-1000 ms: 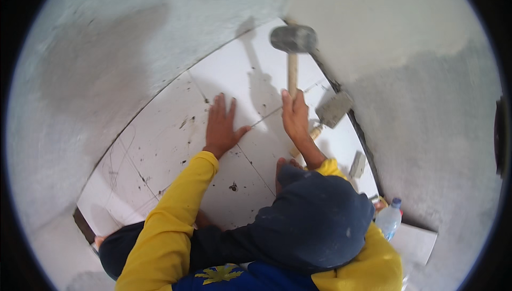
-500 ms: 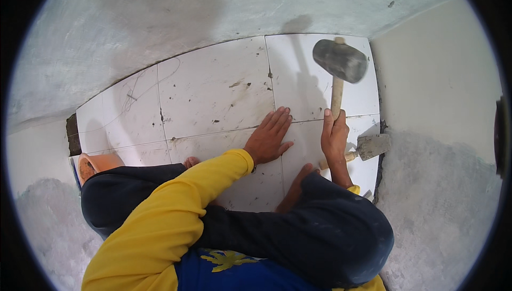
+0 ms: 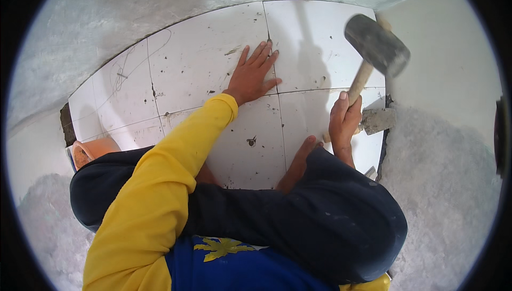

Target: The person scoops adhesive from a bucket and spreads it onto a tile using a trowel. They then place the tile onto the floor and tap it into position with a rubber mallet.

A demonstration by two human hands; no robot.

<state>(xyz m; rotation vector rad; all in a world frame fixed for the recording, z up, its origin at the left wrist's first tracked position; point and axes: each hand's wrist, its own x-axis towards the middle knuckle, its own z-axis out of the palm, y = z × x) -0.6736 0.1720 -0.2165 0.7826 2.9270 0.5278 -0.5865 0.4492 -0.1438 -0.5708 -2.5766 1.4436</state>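
Observation:
Held up at the right is a rubber mallet [image 3: 376, 45] with a black head and a pale wooden handle. My right hand [image 3: 344, 123] is wrapped round the lower part of that handle. Below the mallet lie white floor tiles [image 3: 208, 51] with dark specks of mortar and thin joints between them. My left hand [image 3: 254, 73] rests on the tiles with its fingers spread, its fingertips at the joint between two far tiles. A trowel [image 3: 377, 121] with a mortar-caked blade lies behind my right hand, its handle partly hidden.
An orange bucket [image 3: 95, 150] stands at the left beside my knee. A thin string [image 3: 120, 74] lies loosely on the left tiles. Plastered walls [image 3: 442, 62] close in the far side and right. Dark gaps [image 3: 66, 124] run along the tile edges. My bare feet [image 3: 298, 166] are on the tiles.
My left hand has slid farther away across the tiles to the joint. The mallet has swung to the right and tilted, still in my right hand. The view has shifted slightly.

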